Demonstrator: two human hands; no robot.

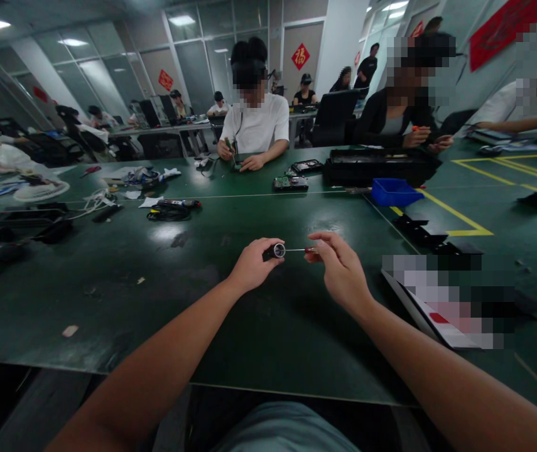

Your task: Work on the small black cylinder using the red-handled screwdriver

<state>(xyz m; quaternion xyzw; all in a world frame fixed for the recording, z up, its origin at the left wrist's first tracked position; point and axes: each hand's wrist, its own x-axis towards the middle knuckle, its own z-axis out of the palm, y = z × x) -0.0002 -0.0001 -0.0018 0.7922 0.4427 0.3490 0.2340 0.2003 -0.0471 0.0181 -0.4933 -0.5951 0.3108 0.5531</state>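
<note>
My left hand (pixel 257 263) is closed round a small black cylinder (pixel 276 251) with a bright metallic ring at its round end, which faces me. Opposite it, my right hand (pixel 341 267) pinches the red handle of a thin screwdriver (pixel 296 250). The screwdriver's shaft lies level and points left, its tip at the cylinder's ringed end. Whether the tip goes inside or only touches the rim is too small to tell. Both hands are just above the green table (pixel 268 339).
Right of my right arm lies a white box (pixel 419 307). Black brackets (pixel 421 233) and a blue bin (pixel 395 192) stand beyond it. Coiled black cables (pixel 170 211) lie far left; circuit boards (pixel 291 183) lie ahead. A co-worker in a white shirt (pixel 263 125) works across the table.
</note>
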